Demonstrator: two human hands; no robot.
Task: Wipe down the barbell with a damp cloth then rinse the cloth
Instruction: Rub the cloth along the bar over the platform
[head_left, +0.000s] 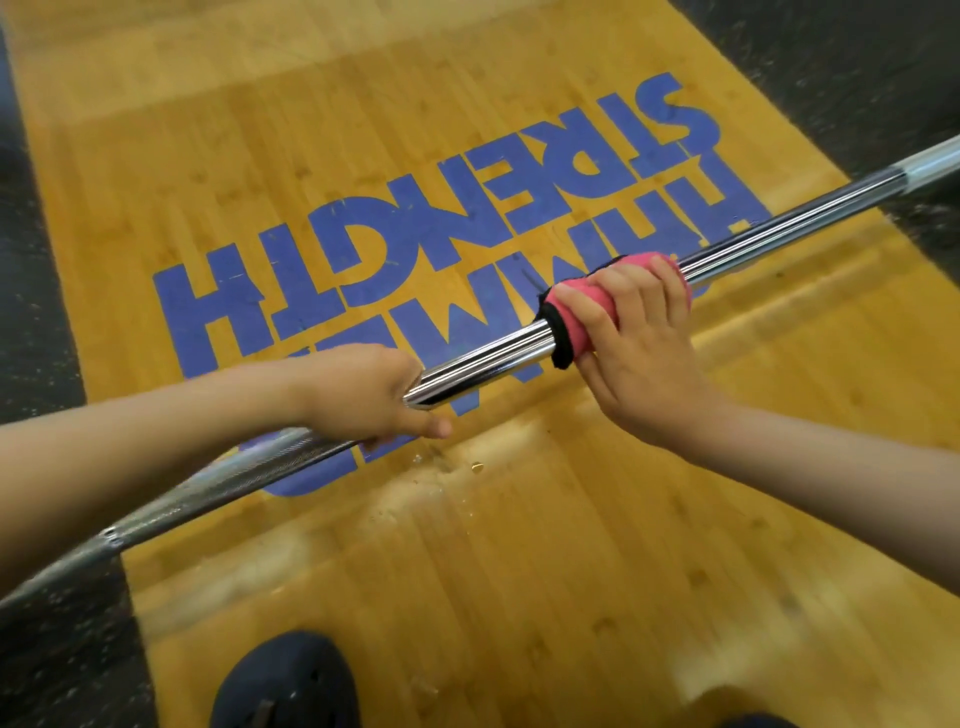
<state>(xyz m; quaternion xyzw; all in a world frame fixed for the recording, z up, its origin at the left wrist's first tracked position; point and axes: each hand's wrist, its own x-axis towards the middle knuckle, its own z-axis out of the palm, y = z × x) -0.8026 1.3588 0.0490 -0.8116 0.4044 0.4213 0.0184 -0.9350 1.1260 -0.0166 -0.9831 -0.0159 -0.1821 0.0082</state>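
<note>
A chrome barbell (488, 353) runs diagonally from lower left to upper right above a wooden platform. A pink cloth with a black edge (574, 322) is wrapped round the bar right of its middle. My right hand (634, 343) grips the bar through this cloth, fingers curled over the top. My left hand (374, 400) grips the bare bar further left, where the smooth chrome meets the knurled section (208, 493).
Below lies a yellow wooden lifting platform (467, 571) with large blue lettering (415, 234). Black rubber flooring (52, 649) borders it on both sides. A dark shoe (285, 686) shows at the bottom edge. Small debris lies on the wood near the bar.
</note>
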